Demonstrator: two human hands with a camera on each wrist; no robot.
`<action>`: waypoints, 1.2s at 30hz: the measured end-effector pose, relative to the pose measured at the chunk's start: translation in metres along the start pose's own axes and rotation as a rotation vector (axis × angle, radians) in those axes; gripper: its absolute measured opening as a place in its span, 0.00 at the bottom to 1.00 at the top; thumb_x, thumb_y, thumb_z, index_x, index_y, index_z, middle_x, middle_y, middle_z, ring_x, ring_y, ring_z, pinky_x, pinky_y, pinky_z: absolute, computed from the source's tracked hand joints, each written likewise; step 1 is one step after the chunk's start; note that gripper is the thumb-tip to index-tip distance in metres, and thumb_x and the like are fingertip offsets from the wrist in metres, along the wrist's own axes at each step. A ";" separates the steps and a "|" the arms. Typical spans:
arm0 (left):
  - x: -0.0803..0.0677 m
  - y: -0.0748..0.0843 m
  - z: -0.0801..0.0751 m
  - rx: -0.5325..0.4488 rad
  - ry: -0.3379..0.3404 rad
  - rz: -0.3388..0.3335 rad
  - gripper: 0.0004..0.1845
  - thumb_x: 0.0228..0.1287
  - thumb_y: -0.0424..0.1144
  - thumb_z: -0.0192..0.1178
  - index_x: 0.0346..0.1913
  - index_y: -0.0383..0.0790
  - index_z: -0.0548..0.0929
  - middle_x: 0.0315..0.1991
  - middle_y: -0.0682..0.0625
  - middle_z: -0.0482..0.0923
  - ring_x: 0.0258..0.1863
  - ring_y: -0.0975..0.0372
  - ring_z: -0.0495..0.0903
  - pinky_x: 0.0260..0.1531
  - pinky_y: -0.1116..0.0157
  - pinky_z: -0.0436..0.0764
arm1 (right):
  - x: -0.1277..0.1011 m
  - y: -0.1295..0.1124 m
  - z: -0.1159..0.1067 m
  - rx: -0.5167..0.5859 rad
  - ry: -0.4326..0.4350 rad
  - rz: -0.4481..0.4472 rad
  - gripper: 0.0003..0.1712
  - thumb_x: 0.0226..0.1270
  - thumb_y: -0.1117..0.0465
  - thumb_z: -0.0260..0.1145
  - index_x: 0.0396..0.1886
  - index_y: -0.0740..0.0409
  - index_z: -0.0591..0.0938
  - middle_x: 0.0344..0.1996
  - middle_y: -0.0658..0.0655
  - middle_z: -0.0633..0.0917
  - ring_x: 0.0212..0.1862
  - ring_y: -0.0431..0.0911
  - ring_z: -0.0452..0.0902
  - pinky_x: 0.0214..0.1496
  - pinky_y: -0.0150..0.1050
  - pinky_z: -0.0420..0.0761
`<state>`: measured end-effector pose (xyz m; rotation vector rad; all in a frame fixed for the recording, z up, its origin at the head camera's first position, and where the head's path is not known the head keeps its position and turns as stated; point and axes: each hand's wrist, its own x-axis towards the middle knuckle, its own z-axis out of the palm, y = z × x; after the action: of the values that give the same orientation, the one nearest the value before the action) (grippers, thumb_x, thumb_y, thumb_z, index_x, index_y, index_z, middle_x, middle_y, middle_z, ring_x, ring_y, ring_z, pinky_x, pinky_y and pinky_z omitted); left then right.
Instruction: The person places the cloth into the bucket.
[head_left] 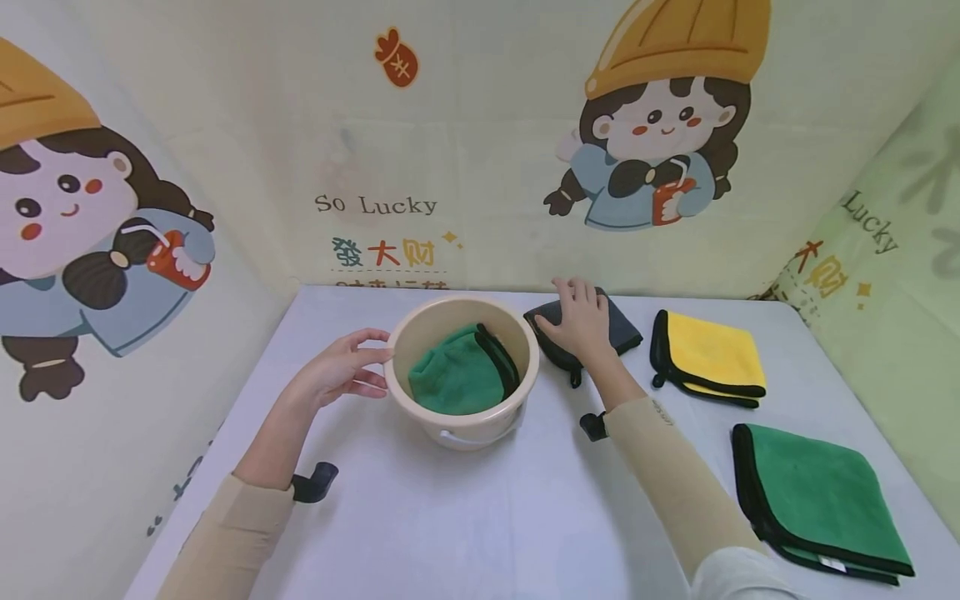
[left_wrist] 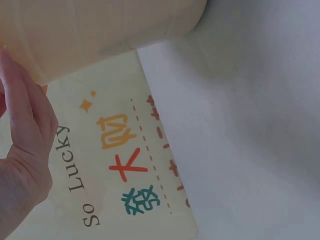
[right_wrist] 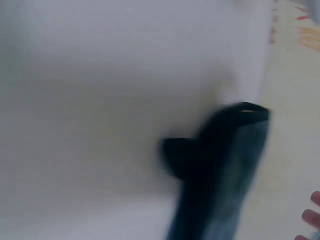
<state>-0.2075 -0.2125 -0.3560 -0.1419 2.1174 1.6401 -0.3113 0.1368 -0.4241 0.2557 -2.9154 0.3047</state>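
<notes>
A cream plastic bucket stands upright on the table, its thin handle hanging down at the front. Inside it lies a crumpled green cloth with black trim. My left hand touches the bucket's left side with spread, relaxed fingers; the left wrist view shows this hand against the outer wall. To the bucket's right lies a folded dark grey cloth with a small black loop. Over it is my right hand, fingers extended; whether it presses the cloth I cannot tell. Only fingertips show in the blurred right wrist view.
A folded yellow cloth with black edging lies right of the grey one. Nearer the right front is a larger folded green cloth. Behind the white table hangs a printed curtain, and another printed side hanging borders the right.
</notes>
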 end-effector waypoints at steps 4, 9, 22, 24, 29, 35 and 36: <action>0.000 0.001 0.001 0.003 -0.004 0.003 0.26 0.65 0.39 0.54 0.63 0.39 0.60 0.35 0.44 0.77 0.26 0.57 0.83 0.32 0.60 0.83 | -0.002 0.009 0.022 -0.041 -0.097 0.055 0.49 0.54 0.32 0.56 0.69 0.51 0.54 0.63 0.64 0.58 0.63 0.60 0.53 0.62 0.60 0.55; 0.000 0.000 0.001 0.009 0.004 0.000 0.26 0.65 0.40 0.54 0.63 0.39 0.60 0.35 0.44 0.77 0.27 0.56 0.83 0.32 0.60 0.83 | -0.006 0.017 0.040 -0.059 -0.179 0.102 0.52 0.53 0.30 0.56 0.70 0.53 0.53 0.64 0.66 0.56 0.63 0.61 0.52 0.63 0.62 0.52; 0.001 -0.001 0.000 0.012 -0.003 0.010 0.26 0.65 0.40 0.55 0.63 0.40 0.61 0.39 0.39 0.76 0.28 0.55 0.83 0.33 0.59 0.83 | -0.009 0.017 0.052 -0.098 -0.231 0.131 0.40 0.62 0.40 0.52 0.68 0.55 0.56 0.63 0.67 0.58 0.62 0.64 0.52 0.62 0.64 0.51; 0.001 -0.001 0.000 0.009 -0.004 0.007 0.26 0.65 0.41 0.55 0.63 0.40 0.61 0.39 0.40 0.77 0.28 0.54 0.83 0.33 0.59 0.83 | -0.009 0.017 0.053 -0.112 -0.227 0.124 0.37 0.64 0.44 0.51 0.68 0.56 0.57 0.62 0.67 0.60 0.62 0.64 0.53 0.62 0.64 0.52; 0.001 0.000 0.000 0.013 -0.006 0.004 0.26 0.65 0.41 0.55 0.63 0.40 0.61 0.39 0.40 0.77 0.28 0.56 0.83 0.33 0.59 0.83 | -0.007 0.018 0.054 -0.139 -0.235 0.103 0.30 0.69 0.50 0.51 0.66 0.56 0.59 0.59 0.67 0.61 0.60 0.63 0.54 0.61 0.63 0.54; 0.000 0.001 -0.001 0.012 -0.010 0.009 0.26 0.65 0.40 0.54 0.63 0.39 0.60 0.37 0.41 0.77 0.26 0.57 0.83 0.33 0.59 0.83 | -0.005 0.016 0.055 -0.164 -0.269 0.096 0.23 0.72 0.58 0.48 0.64 0.57 0.60 0.60 0.67 0.61 0.60 0.63 0.55 0.61 0.64 0.53; 0.000 0.001 -0.001 0.014 -0.008 0.008 0.26 0.65 0.40 0.54 0.63 0.39 0.60 0.37 0.41 0.77 0.26 0.57 0.83 0.33 0.59 0.83 | -0.005 0.016 0.055 -0.163 -0.270 0.097 0.23 0.72 0.59 0.47 0.64 0.58 0.60 0.60 0.68 0.62 0.59 0.63 0.55 0.61 0.64 0.54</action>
<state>-0.2082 -0.2132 -0.3550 -0.1221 2.1252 1.6280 -0.3197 0.1407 -0.4806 0.1400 -3.2029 0.0474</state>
